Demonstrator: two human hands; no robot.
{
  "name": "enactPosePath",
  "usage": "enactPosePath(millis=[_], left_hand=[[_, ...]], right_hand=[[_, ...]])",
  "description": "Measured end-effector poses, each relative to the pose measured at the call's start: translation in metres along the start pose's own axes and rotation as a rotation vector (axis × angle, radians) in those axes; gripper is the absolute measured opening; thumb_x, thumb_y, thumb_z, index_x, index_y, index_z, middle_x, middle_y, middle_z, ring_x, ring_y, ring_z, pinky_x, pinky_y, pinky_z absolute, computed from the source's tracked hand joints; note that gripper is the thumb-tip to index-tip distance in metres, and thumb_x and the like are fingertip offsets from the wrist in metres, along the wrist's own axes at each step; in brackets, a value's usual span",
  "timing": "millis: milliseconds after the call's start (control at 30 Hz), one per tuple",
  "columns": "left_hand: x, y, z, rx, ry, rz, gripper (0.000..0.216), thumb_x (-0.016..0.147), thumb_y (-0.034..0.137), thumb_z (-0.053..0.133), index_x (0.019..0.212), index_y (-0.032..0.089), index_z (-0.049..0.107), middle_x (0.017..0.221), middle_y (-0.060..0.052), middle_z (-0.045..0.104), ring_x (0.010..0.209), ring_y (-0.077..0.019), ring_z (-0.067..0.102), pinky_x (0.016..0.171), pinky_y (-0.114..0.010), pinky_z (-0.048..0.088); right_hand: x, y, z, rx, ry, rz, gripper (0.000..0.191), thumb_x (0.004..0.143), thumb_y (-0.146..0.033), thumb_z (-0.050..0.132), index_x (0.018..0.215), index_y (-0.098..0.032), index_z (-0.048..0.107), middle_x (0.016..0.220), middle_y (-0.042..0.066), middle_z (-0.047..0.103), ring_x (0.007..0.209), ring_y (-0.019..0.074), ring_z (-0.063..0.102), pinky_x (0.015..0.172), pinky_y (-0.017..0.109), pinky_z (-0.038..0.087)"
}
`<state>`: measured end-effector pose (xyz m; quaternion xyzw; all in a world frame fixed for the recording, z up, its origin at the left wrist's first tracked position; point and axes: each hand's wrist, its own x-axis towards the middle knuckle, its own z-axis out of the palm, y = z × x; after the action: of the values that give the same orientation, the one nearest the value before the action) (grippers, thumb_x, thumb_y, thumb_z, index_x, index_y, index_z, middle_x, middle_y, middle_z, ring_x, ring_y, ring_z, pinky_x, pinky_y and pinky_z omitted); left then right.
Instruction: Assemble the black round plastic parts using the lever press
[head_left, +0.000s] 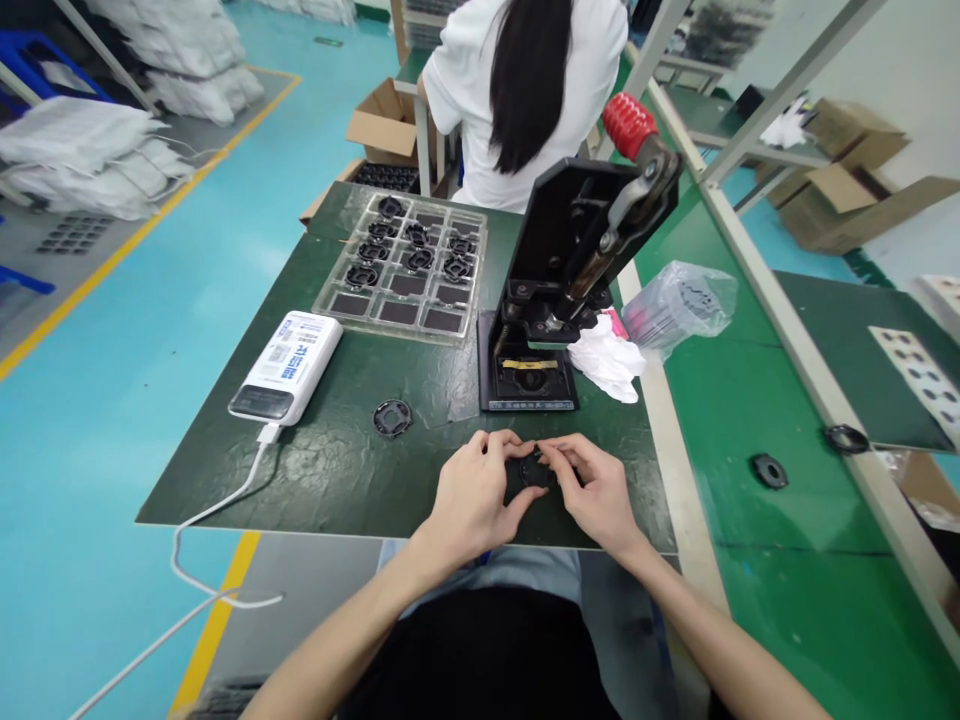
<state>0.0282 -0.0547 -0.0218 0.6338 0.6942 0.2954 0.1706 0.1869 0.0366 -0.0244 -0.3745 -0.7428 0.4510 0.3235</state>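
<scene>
My left hand (472, 495) and my right hand (592, 490) meet over a small round black part (534, 470) at the near edge of the dark green mat (337, 480). Both hands pinch it with curled fingers. A second black ring-shaped part (392, 417) lies loose on the mat to the left. Just beyond my hands stands a black hand press (570, 260) with a red-capped lever (628, 122); a round part sits in its base fixture (529, 378).
A clear tray (405, 265) holds several black parts at the back. A white power bank (287, 367) with a cable lies left. White cloth (607, 360) and a plastic bag (679, 305) sit right of the press. A person in white sits ahead. Loose black parts (769, 470) lie on the green bench.
</scene>
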Motion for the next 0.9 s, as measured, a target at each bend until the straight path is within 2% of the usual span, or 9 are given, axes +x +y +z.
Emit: enactPosePath(millis=[67,133,200,267,433,500,667,900], left_hand=[[0.000,0.000,0.000,-0.006,-0.001,0.003,0.049,0.084,0.033,0.078,0.121,0.022,0.048,0.118,-0.007,0.070,0.105,-0.0285,0.068,0.083,-0.043,0.060],[0.000,0.001,-0.001,-0.019,0.002,0.008,0.049,0.084,0.032,0.079,0.121,0.022,0.048,0.118,-0.006,0.070,0.104,-0.0283,0.068,0.083,-0.043,0.059],[0.001,0.001,-0.001,-0.030,0.010,0.013,0.049,0.084,0.032,0.079,0.120,0.022,0.047,0.118,-0.006,0.071,0.104,-0.0280,0.068,0.083,-0.043,0.059],[0.001,0.000,-0.001,-0.032,0.019,0.018,0.050,0.084,0.032,0.079,0.120,0.022,0.047,0.117,-0.006,0.071,0.104,-0.0278,0.068,0.083,-0.043,0.059],[0.000,-0.002,0.000,-0.016,0.032,0.036,0.051,0.083,0.032,0.080,0.120,0.021,0.047,0.117,-0.007,0.070,0.104,-0.0280,0.068,0.083,-0.042,0.059],[0.000,-0.002,0.001,-0.009,0.039,0.042,0.051,0.083,0.032,0.081,0.119,0.021,0.047,0.116,-0.007,0.070,0.103,-0.0280,0.068,0.082,-0.042,0.059],[0.000,-0.002,0.002,0.006,0.038,0.043,0.050,0.084,0.033,0.079,0.119,0.021,0.046,0.116,-0.007,0.070,0.101,-0.0269,0.068,0.080,-0.040,0.059],[0.000,-0.002,0.001,0.020,0.051,0.071,0.050,0.084,0.033,0.080,0.119,0.020,0.047,0.115,-0.007,0.069,0.099,-0.0267,0.067,0.079,-0.040,0.059]], right_hand=[[0.003,0.001,-0.003,0.077,0.114,0.054,0.024,0.099,-0.040,0.060,0.093,-0.019,0.071,0.075,0.003,0.070,0.064,0.0133,0.065,0.060,0.024,0.055],[0.005,0.001,-0.008,0.128,0.230,0.078,0.026,0.100,-0.041,0.059,0.092,-0.019,0.069,0.081,0.003,0.070,0.064,0.0115,0.062,0.062,0.024,0.055],[0.007,-0.003,-0.013,0.123,0.256,0.062,0.026,0.101,-0.040,0.058,0.091,-0.019,0.070,0.089,0.005,0.070,0.070,0.0119,0.063,0.068,0.025,0.056],[0.007,-0.008,-0.016,0.079,0.218,0.031,0.026,0.101,-0.039,0.058,0.091,-0.019,0.072,0.092,0.006,0.071,0.073,0.0130,0.065,0.070,0.026,0.056],[0.004,-0.011,-0.010,0.092,0.058,-0.022,0.026,0.097,-0.035,0.064,0.078,-0.019,0.073,0.086,0.006,0.073,0.070,0.0140,0.067,0.060,0.024,0.056],[0.003,-0.008,-0.005,0.109,0.025,-0.030,0.021,0.095,-0.030,0.067,0.079,-0.019,0.075,0.087,0.006,0.074,0.067,0.0131,0.066,0.059,0.023,0.056],[0.001,-0.003,0.000,0.089,0.030,-0.042,0.012,0.092,-0.022,0.070,0.084,-0.020,0.078,0.091,0.006,0.076,0.067,0.0119,0.068,0.059,0.022,0.058],[0.002,-0.005,-0.001,-0.050,0.020,-0.142,0.013,0.093,-0.015,0.066,0.086,-0.020,0.076,0.089,0.004,0.076,0.075,0.0138,0.072,0.066,0.024,0.060]])
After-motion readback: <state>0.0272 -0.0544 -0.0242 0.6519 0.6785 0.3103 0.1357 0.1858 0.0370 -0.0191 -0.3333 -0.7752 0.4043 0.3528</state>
